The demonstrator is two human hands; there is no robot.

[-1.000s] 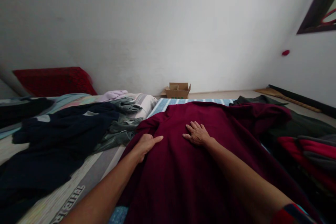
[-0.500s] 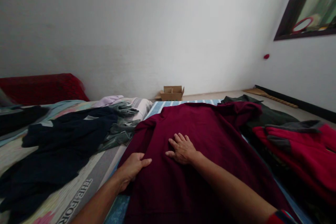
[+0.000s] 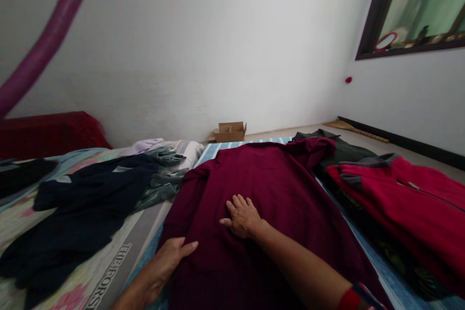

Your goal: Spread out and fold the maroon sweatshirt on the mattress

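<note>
A maroon long-sleeved top (image 3: 261, 174) is spread out over the blue-and-white striped bedding in the middle. My right hand (image 3: 241, 216) presses flat on its body, fingers spread. At the top's left edge is my left hand (image 3: 170, 256), its thumb lying over the cloth and its other fingers mostly hidden, curled at the edge. One part of the top is bunched at the far right, near a dark green garment (image 3: 348, 150).
Dark navy clothing (image 3: 98, 198) lies on a patterned sheet to the left, beside grey-green garments (image 3: 160, 189). Folded red clothing (image 3: 407, 193) is piled at right. Behind are a cardboard box (image 3: 230, 131) and the wall. A purple tube (image 3: 47, 48) crosses the upper left.
The view has shifted to the right, and the purple tube has come into sight. My left hand has slid nearer along the top's left edge; my right hand stays flat on the cloth.
</note>
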